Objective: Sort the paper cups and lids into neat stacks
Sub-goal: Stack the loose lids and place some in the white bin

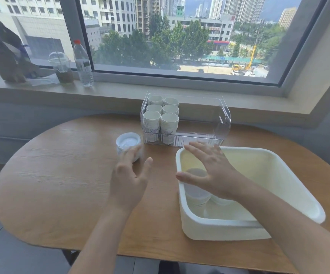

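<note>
Both hands spread; 6 ribbed cup stacks [161,117], lids [128,142] possibly plastic.

No readable text from where I look.

Left of the clear cup rack [183,138], the water bottle [83,63] label is blurred; printing low on the stacked paper cups [161,120] is too small to read.

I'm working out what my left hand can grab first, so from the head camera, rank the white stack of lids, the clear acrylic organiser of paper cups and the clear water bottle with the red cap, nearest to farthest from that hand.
1. White stack of lids, at the left hand's fingertips.
2. Clear acrylic organiser of paper cups, behind and slightly right.
3. Clear water bottle with the red cap, far back on the windowsill, left.
</note>
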The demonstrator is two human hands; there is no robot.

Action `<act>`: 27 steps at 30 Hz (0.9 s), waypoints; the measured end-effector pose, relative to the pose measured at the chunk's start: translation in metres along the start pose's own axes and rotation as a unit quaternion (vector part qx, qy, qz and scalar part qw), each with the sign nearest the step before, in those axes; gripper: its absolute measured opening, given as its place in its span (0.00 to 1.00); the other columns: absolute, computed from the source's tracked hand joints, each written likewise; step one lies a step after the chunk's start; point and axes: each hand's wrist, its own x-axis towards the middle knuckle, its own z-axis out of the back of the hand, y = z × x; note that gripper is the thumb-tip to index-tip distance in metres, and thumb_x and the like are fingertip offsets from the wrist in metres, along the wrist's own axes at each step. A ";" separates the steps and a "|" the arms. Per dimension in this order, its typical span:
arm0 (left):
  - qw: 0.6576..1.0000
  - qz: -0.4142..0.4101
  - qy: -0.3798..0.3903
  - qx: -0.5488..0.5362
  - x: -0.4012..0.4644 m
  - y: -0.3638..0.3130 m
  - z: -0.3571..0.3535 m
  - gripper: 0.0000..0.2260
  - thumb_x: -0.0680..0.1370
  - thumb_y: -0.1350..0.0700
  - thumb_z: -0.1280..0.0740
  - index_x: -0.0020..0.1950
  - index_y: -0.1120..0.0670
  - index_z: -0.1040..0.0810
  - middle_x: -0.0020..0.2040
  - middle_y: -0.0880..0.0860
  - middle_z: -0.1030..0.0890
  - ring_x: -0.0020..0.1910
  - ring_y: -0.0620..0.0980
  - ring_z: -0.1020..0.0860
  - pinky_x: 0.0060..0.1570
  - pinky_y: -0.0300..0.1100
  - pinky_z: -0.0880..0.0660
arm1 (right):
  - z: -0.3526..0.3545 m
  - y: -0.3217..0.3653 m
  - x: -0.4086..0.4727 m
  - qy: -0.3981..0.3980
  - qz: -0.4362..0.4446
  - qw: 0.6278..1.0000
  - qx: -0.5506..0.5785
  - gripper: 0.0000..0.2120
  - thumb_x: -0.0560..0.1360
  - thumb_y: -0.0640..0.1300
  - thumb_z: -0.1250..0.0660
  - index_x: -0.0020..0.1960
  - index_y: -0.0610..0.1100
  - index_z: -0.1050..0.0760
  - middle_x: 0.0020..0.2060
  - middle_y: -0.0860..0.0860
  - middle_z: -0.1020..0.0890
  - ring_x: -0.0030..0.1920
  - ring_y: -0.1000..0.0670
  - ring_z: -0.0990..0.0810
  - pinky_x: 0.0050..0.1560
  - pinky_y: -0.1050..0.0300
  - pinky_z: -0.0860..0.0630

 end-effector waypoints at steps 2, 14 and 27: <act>0.997 0.020 -0.037 0.057 0.021 0.019 -0.002 0.28 0.78 0.50 0.24 0.76 0.55 0.27 0.72 0.54 0.25 0.72 0.53 0.29 0.72 0.44 0.35 | 0.000 0.000 0.000 -0.001 0.000 1.000 0.005 0.51 0.66 0.81 0.46 0.83 0.57 0.44 0.83 0.58 0.44 0.83 0.59 0.54 0.83 0.48 0.64; 0.983 0.138 0.030 0.118 0.075 0.089 -0.024 0.61 0.65 0.46 0.15 0.85 0.37 0.55 0.78 0.59 0.35 0.73 0.62 0.28 0.66 0.58 0.27 | -0.003 0.004 0.004 0.002 0.004 1.000 0.027 0.50 0.66 0.80 0.45 0.83 0.57 0.44 0.83 0.60 0.44 0.82 0.60 0.55 0.82 0.48 0.65; 0.993 0.085 -0.043 0.076 0.050 0.071 -0.012 0.51 0.68 0.54 0.17 0.84 0.44 0.42 0.75 0.57 0.26 0.69 0.63 0.25 0.64 0.55 0.28 | -0.001 0.007 0.003 -0.001 0.011 0.999 0.031 0.50 0.66 0.79 0.45 0.83 0.56 0.43 0.83 0.59 0.44 0.83 0.58 0.54 0.82 0.49 0.67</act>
